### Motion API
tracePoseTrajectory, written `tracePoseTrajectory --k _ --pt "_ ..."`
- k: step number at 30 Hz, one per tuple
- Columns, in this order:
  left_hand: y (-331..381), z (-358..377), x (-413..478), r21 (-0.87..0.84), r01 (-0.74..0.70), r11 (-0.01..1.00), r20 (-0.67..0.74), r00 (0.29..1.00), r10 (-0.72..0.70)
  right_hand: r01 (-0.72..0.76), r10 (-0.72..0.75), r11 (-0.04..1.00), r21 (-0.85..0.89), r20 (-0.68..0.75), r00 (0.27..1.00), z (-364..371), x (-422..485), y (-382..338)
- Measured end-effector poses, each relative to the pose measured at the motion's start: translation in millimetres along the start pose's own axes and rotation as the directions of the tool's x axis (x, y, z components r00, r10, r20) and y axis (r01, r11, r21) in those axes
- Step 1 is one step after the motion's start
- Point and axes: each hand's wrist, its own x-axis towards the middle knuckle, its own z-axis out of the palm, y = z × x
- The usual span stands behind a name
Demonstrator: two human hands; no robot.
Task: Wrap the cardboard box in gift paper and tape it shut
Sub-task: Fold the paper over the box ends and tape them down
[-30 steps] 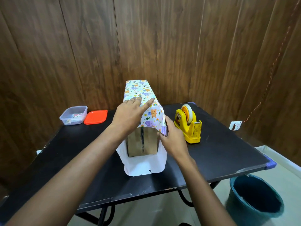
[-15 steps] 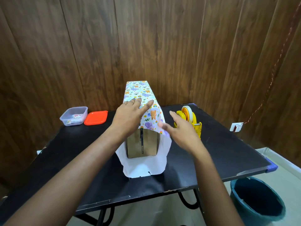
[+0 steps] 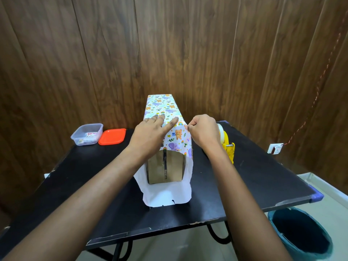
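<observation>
A long cardboard box (image 3: 173, 168) lies lengthwise on the black table (image 3: 94, 176), its bare brown near end facing me. Gift paper (image 3: 162, 106) with a cartoon animal print covers its top and sides, and the white underside of the paper spreads out on the table in front of the box. My left hand (image 3: 150, 134) lies flat on top of the paper near the front end, fingers straight. My right hand (image 3: 204, 132) is curled at the box's upper right edge, its fingertips pinching the paper there.
A yellow tape dispenser (image 3: 228, 149) stands right of the box, partly hidden behind my right hand. A clear plastic container (image 3: 87, 134) and an orange lid (image 3: 112, 136) sit at the far left. A dark bucket (image 3: 301, 236) stands on the floor at the right.
My right hand left the paper beside the box's near end, rose with fingers spread, and now pinches the paper at the upper right edge. My left hand stayed on top.
</observation>
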Motion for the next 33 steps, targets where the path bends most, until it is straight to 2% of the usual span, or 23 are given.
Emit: tracePoseTrajectory --k 5,16,20,21,23,25,26,30,31,33 --pt "0.0 -0.9 -0.2 -0.008 0.000 1.000 -0.004 1.000 0.000 -0.028 0.029 1.000 -0.012 0.092 0.995 -0.2 3.9 5.0" --pt "-0.5 -1.5 -3.7 -0.007 0.011 1.000 -0.016 1.000 -0.011 0.037 -0.036 0.998 -0.054 0.028 0.999 9.5 4.7 7.9" --pt "-0.2 -2.6 -3.9 -0.023 0.023 0.999 0.002 1.000 -0.023 0.036 -0.029 0.996 -0.077 0.093 0.995 8.6 6.1 8.6" --pt "0.7 -3.3 -3.4 -0.028 0.024 0.999 0.004 1.000 -0.024 0.039 -0.033 0.998 -0.043 0.118 0.992 8.0 5.6 9.5" --pt "1.1 -4.0 -2.5 -0.029 0.024 0.999 0.003 1.000 -0.024 0.046 -0.063 0.984 0.174 0.093 0.994 7.2 3.3 15.0" --pt "-0.2 -3.7 -2.3 -0.026 0.025 0.999 0.002 1.000 -0.025 0.018 -0.007 0.936 0.351 -0.033 0.999 7.1 2.8 28.8" --pt "0.2 -3.6 -1.9 -0.027 0.024 0.999 0.001 1.000 -0.024 -0.016 0.056 0.936 0.353 -0.103 0.993 7.1 4.6 40.7" --pt "0.7 -2.4 -1.6 -0.035 0.028 0.999 0.009 1.000 -0.028 -0.282 0.307 0.951 0.124 -0.286 0.908 8.5 18.1 98.9" --pt "1.2 -2.0 -0.9 -0.040 0.029 0.999 0.008 1.000 -0.028 -0.352 0.357 0.933 0.072 -0.272 0.894 8.2 23.9 114.2" --pt "0.4 -1.8 -1.5 -0.048 0.029 0.998 0.010 1.000 -0.028 -0.475 0.467 0.880 -0.030 -0.140 0.873 7.0 36.6 136.1"
